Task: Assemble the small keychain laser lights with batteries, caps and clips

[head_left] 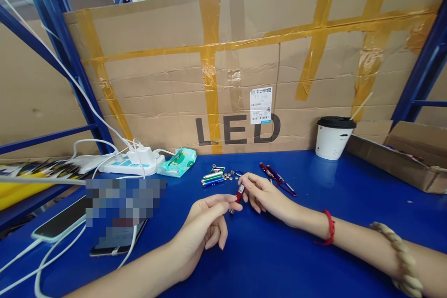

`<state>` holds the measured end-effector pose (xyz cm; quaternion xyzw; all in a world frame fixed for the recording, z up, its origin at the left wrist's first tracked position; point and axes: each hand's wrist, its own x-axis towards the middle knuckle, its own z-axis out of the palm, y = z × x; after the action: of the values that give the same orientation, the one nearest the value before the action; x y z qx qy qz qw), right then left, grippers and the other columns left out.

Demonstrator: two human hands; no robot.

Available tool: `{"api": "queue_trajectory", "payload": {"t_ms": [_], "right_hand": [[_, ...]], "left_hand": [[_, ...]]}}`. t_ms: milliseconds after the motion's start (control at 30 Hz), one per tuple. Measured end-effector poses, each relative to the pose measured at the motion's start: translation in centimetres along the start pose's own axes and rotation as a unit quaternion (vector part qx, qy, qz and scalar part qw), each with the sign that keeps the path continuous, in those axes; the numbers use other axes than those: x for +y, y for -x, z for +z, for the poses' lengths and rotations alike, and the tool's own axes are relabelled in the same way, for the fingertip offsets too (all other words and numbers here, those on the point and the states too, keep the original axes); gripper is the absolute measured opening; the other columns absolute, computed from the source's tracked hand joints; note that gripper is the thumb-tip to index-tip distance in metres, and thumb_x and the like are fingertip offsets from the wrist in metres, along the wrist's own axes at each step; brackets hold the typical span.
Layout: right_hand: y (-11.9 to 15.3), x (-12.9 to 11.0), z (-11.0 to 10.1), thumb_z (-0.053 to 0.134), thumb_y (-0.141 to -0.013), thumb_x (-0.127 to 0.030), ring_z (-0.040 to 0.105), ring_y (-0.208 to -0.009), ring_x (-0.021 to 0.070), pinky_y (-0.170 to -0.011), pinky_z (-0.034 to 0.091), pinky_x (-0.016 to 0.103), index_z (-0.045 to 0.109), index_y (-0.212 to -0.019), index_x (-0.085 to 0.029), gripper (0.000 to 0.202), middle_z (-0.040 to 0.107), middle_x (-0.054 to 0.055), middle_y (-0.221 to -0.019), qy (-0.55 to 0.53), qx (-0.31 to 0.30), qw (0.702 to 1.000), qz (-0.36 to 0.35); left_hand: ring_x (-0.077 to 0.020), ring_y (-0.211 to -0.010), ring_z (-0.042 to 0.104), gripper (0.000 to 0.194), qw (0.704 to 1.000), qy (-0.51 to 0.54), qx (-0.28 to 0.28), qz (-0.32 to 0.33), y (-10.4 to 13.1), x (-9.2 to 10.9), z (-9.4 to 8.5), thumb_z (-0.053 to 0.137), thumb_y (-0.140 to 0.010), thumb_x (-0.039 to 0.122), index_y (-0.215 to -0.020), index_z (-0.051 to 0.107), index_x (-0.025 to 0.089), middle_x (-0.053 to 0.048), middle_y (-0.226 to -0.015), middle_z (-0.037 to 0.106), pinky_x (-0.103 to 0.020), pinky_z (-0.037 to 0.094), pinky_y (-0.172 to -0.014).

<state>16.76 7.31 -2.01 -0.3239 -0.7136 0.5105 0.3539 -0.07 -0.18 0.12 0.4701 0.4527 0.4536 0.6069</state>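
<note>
Between my two hands is a small red keychain flashlight (240, 193), tilted, with a white label on its side. My left hand (206, 223) pinches its lower end between thumb and index finger, the other fingers curled. The fingertips of my right hand (267, 194) close on its upper end. Just behind lie a blue flashlight tube (213, 182) and green and silver ones beside it. Several button cells (230, 177) are scattered at their right. Behind my right hand, a red flashlight (267, 169) and a purple flashlight (277, 175) with carabiner clips lie on the blue table (279, 256).
A white cup (331, 142) with black lid and straw stands at the back right, beside an open cardboard box (401, 158). At left are a power strip (122, 165), a green tissue pack (179, 162), phones (59, 219) and white cables. A cardboard wall (157, 98) closes the back.
</note>
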Motion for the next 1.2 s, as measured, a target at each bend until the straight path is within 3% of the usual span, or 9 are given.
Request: {"api": "queue_trajectory", "payload": {"t_ms": [167,367,600,833,1067,1200], "right_hand": [[0.0,0.01,-0.03,0.039,-0.085,-0.061,0.04,-0.039,0.004,-0.039,0.029,0.02,0.045,-0.085,-0.018,0.043,0.053,-0.004,-0.066,-0.003,-0.002,1.0,-0.002],[-0.1,-0.06,0.06,0.038,-0.086,-0.059,0.04,-0.039,0.0039,-0.038,0.027,0.02,0.045,-0.085,-0.018,0.042,0.051,-0.004,-0.065,-0.002,-0.002,1.0,-0.002],[0.04,-0.16,0.14,0.037,-0.086,-0.059,0.039,-0.039,0.0037,-0.038,0.027,0.02,0.044,-0.083,-0.018,0.042,0.051,-0.004,-0.065,0.004,-0.003,1.0,-0.009],[-0.04,0.18,-0.06,0.036,-0.087,-0.058,0.04,-0.039,0.0034,-0.037,0.027,0.019,0.045,-0.085,-0.017,0.042,0.052,-0.004,-0.066,0.01,-0.01,1.0,-0.014],[-0.11,0.11,-0.01,0.035,-0.089,-0.056,0.039,-0.039,0.0031,-0.038,0.027,0.018,0.045,-0.085,-0.017,0.041,0.052,-0.004,-0.066,0.011,-0.008,1.0,-0.015],[-0.04,0.07,0.01,0.035,-0.089,-0.056,0.039,-0.039,0.0031,-0.038,0.027,0.018,0.044,-0.084,-0.017,0.04,0.052,-0.004,-0.065,0.008,-0.006,1.0,-0.013]], "left_hand": [[-0.0039,-0.027,0.032,0.024,1.0,-0.002,0.0,0.0,0.25,0.08,0.11,0.061,-0.075,0.034,-0.087,0.067,0.013,0.004,-0.035,0.05,-0.019,0.012,-0.034],[-0.0013,-0.027,0.025,0.036,0.999,-0.034,-0.021,-0.007,0.11,0.18,0.09,0.059,-0.078,0.048,-0.077,0.066,0.013,0.003,-0.034,0.05,-0.021,0.011,-0.037],[-0.001,-0.026,0.024,0.025,0.999,-0.04,-0.003,-0.009,-0.05,-0.17,-0.14,0.062,-0.074,0.025,-0.096,0.066,0.013,0.004,-0.037,0.052,-0.021,0.008,-0.037],[-0.0017,-0.028,0.029,0.037,0.999,-0.034,-0.011,-0.005,0.1,0.27,0.06,0.062,-0.077,0.042,-0.098,0.067,0.012,0.004,-0.039,0.051,-0.02,0.01,-0.036],[-0.0012,-0.027,0.026,0.027,0.999,-0.042,-0.012,-0.007,0.12,0.02,-0.08,0.057,-0.075,0.023,-0.098,0.067,0.012,0.003,-0.039,0.054,-0.021,0.01,-0.037],[-0.0019,-0.027,0.028,0.028,0.999,-0.039,-0.014,-0.005,0.24,0.25,0.07,0.058,-0.078,0.03,-0.098,0.067,0.012,0.003,-0.039,0.053,-0.021,0.01,-0.037]]}}
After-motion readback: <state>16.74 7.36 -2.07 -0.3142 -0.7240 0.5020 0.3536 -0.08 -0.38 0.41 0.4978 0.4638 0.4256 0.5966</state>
